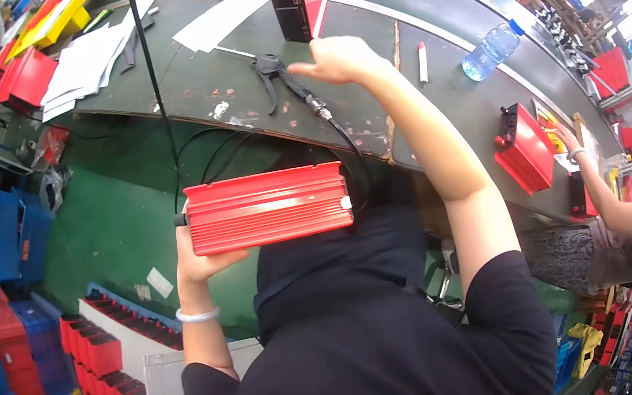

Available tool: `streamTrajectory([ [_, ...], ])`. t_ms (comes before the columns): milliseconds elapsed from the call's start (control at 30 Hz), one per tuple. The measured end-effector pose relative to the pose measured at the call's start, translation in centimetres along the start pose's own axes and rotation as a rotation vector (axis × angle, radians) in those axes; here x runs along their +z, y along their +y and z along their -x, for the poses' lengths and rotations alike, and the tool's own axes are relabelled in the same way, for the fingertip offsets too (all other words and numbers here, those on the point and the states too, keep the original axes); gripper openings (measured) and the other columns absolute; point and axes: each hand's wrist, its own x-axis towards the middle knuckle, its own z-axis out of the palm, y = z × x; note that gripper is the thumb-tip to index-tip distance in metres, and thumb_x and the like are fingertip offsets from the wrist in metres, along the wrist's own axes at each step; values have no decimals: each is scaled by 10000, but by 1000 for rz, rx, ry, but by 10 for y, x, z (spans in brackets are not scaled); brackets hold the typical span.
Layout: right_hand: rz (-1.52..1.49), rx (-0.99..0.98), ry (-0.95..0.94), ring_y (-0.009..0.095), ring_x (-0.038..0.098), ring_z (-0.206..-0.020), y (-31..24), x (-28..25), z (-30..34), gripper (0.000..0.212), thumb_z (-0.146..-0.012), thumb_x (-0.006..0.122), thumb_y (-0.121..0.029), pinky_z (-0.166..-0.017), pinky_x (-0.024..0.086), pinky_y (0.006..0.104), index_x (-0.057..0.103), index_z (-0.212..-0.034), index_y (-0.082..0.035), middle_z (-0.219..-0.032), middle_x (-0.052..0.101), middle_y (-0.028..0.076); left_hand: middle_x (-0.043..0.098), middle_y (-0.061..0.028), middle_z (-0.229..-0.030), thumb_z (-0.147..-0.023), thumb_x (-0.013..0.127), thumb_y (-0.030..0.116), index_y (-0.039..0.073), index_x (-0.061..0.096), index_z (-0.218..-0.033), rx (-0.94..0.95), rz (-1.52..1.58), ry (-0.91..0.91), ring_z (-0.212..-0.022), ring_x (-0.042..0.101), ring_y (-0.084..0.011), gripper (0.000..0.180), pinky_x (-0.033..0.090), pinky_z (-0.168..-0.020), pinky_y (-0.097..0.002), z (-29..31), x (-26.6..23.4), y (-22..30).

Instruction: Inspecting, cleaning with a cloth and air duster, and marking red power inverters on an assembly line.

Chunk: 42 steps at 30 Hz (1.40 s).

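Observation:
My left hand (197, 260) grips a red finned metal case (269, 209) by its left end, holding it in front of my body, off the bench. A black round part sticks out at that end. The fingers behind the case are hidden. Over the bench, my right hand (341, 60) has its thumb stretched out to the left and appears to hold nothing. Just beyond it stands another red case (297, 6) with a black end panel; I cannot tell whether the fingertips touch it. Close to the thumb lies a black hand tool (283, 77) with a lever and a cable.
White papers (222, 21) lie on the dark bench (194, 77). To the right are a marker (422, 63), a water bottle (493, 51) and another red case (526, 150) near a co-worker's hand (566, 138). A black cable (152, 75) hangs at left. Stacked red cases (107, 380) stand low at left.

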Motion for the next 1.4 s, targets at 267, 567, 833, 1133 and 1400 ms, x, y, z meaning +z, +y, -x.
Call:
streamTrajectory([
  [267,-158,-42,178,332,655,-931,-32,61,-40,536,-818,640,-473,-801,517,424,577,-1050,7,-992,668,192,564,-123,-1279,-567,916,335,-1,486,-1311,78,-174,55,-1176,542,-267,923,430,-999,-426,59,-56,-18],
  [567,-310,-113,229,350,657,-863,-17,53,-36,417,-691,679,-359,-767,523,420,655,-900,1,-925,672,189,612,-122,-1160,-452,904,136,-13,494,-1227,-175,-26,179,-1061,595,-223,889,455,-949,-381,51,-44,6],
  [833,-2220,-535,-58,137,591,-844,-27,54,116,437,-802,640,-248,-672,484,249,478,-1147,-36,-1268,498,207,601,-103,-1163,-474,927,198,-18,491,-1240,-13,-176,225,-1086,566,-185,907,448,-958,-352,55,-38,24],
  [1133,-932,-567,-718,265,631,-742,-89,70,187,282,-876,589,-294,-720,486,362,613,-922,-17,-779,657,134,677,-81,-860,-549,854,241,89,631,-1002,-75,-1055,368,-771,672,-250,528,531,-707,-326,67,-38,25],
  [1400,-676,-107,-746,194,661,-684,-69,123,136,357,-826,580,-383,-690,505,323,658,-724,-50,-695,681,51,685,-95,-906,-554,834,186,58,640,-1010,-138,-1092,450,-817,677,-263,512,530,-739,-324,96,-51,11],
])
